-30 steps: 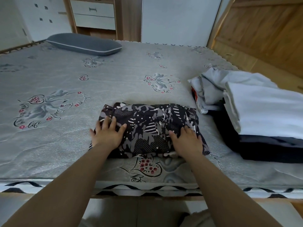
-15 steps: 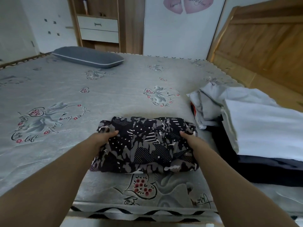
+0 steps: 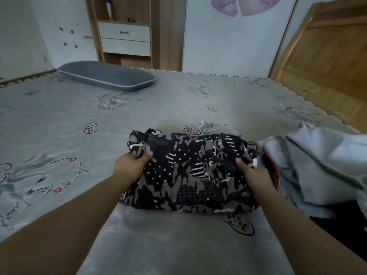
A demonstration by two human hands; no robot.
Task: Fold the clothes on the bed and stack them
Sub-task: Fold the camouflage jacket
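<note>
The folded garment (image 3: 190,173), black with a grey and white pattern, sits in front of you, held over the bed (image 3: 99,135) near its close edge. You can't really tell if its underside still touches the cover. Your left hand (image 3: 131,165) grips its left end, thumb on top and fingers tucked under the fabric. Your right hand (image 3: 254,175) holds the right end the same way, thumb up top, fingers hidden below. Just to the right, almost touching the garment, is the stack (image 3: 317,167) of pale grey-blue clothes, with something dark underneath and a bit of red at its left side. Way back on the bed lies a grey pillow (image 3: 107,75). Behind that there's a wooden shelf unit (image 3: 127,36) with white drawers, and a wooden headboard (image 3: 327,56) on the right.
</note>
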